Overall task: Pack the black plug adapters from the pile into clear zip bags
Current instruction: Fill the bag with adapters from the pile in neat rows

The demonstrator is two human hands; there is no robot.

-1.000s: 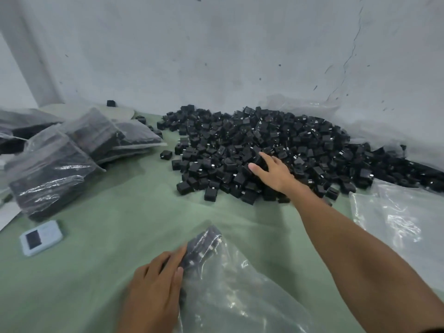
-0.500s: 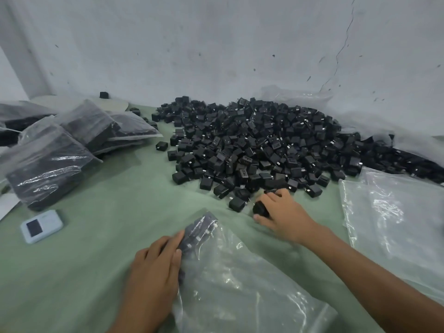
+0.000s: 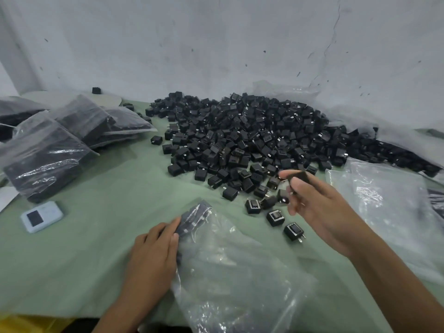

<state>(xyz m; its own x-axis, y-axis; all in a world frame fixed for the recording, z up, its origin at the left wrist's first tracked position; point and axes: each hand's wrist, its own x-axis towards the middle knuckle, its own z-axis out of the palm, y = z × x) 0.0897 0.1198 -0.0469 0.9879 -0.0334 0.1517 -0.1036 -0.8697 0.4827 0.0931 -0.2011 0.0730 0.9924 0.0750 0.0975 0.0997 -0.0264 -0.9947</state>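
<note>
A big pile of black plug adapters (image 3: 252, 135) covers the back of the green table. My right hand (image 3: 314, 207) hovers just in front of the pile and pinches one black adapter (image 3: 300, 176) between thumb and fingers. Three loose adapters (image 3: 275, 217) lie on the cloth below that hand. My left hand (image 3: 153, 258) rests on the left edge of a clear zip bag (image 3: 230, 272) lying in front of me. A row of adapters (image 3: 194, 217) sits inside the bag at its far end, under my left fingertips.
Filled bags of adapters (image 3: 48, 150) are stacked at the left. A small white device (image 3: 42, 216) lies near them. Empty clear bags (image 3: 389, 207) lie at the right, and more plastic sheeting runs behind the pile against the grey wall. Yellow material shows at the bottom left corner.
My right hand has pulled back from the pile, dragging a few adapters onto the cloth, and has risen with one adapter pinched. My left hand stays on the bag.
</note>
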